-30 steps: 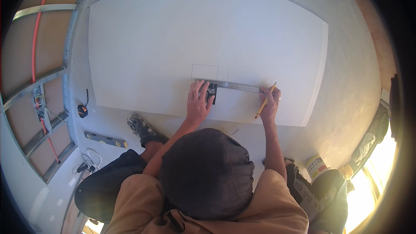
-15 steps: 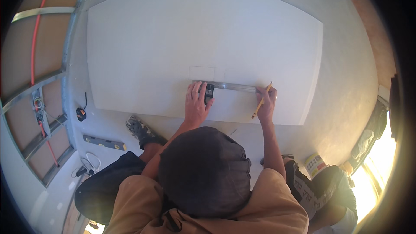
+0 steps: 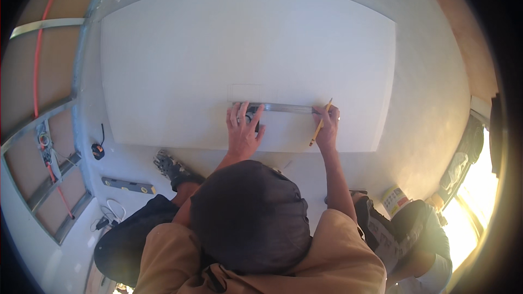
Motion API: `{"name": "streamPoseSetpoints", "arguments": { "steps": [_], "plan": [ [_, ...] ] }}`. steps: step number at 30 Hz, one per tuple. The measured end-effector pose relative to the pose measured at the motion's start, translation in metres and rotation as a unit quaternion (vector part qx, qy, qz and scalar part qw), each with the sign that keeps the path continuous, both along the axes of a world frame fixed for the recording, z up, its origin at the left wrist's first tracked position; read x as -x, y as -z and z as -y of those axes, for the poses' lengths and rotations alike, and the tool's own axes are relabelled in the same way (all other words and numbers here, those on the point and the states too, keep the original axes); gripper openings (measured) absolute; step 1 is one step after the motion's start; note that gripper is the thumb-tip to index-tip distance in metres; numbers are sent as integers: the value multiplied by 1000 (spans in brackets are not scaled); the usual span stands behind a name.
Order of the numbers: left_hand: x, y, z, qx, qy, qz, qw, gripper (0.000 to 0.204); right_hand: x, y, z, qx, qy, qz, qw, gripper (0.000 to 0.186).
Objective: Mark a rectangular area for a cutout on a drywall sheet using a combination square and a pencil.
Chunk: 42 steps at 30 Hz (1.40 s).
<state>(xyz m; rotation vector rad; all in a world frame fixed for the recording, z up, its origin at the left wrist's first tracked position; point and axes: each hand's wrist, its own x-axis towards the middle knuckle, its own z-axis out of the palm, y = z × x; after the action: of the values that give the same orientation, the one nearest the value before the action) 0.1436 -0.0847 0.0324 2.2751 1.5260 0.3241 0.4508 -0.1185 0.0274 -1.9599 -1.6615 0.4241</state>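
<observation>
A large white board (image 3: 180, 49) lies flat, with a faint pencilled rectangle on it. Across its near part runs a straight grey metal strip (image 3: 289, 108). My left hand (image 3: 244, 130) rests on the strip's left end, fingers stretched and apart. Partly hidden under that hand, between forefinger and thumb, is a small black object (image 3: 257, 126); its kind cannot be made out. At the strip's right end, my right hand (image 3: 327, 130) is closed around a yellow pencil (image 3: 315, 133), which slants across the fingers. Its fingertips also touch the strip.
On the floor to the left lie a small black-and-orange tool (image 3: 98, 151) and a spirit level (image 3: 128, 185). Metal wall framing (image 3: 41, 106) with a red conduit stands at far left. A white-and-yellow bucket (image 3: 394, 201) is at lower right, beside another person's leg (image 3: 406, 239).
The whole view has shifted slightly, with the board now further left. My left hand's fingers have spread wider and cover more of the black object. My right hand still holds the pencil.
</observation>
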Motion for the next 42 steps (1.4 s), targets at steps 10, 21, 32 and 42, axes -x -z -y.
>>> {"name": "streamPoseSetpoints", "arguments": {
  "steps": [10, 21, 32, 42],
  "plan": [
    [9, 6, -9, 37, -83, 72, 993, 99, 8, -1, -4, -9, -1, -25, 1000, 30],
    [-7, 5, -4, 72, -191, 159, 966, 102, 6, 5, 0, -4, 16, -48, 999, 30],
    [-9, 5, 0, 70, -190, 204, 958, 94, 4, 7, 0, -9, -1, -20, 1000, 31],
    [-9, 5, 1, 68, -185, 190, 962, 94, 6, 8, 2, 2, 20, -42, 999, 30]
  ]
}}
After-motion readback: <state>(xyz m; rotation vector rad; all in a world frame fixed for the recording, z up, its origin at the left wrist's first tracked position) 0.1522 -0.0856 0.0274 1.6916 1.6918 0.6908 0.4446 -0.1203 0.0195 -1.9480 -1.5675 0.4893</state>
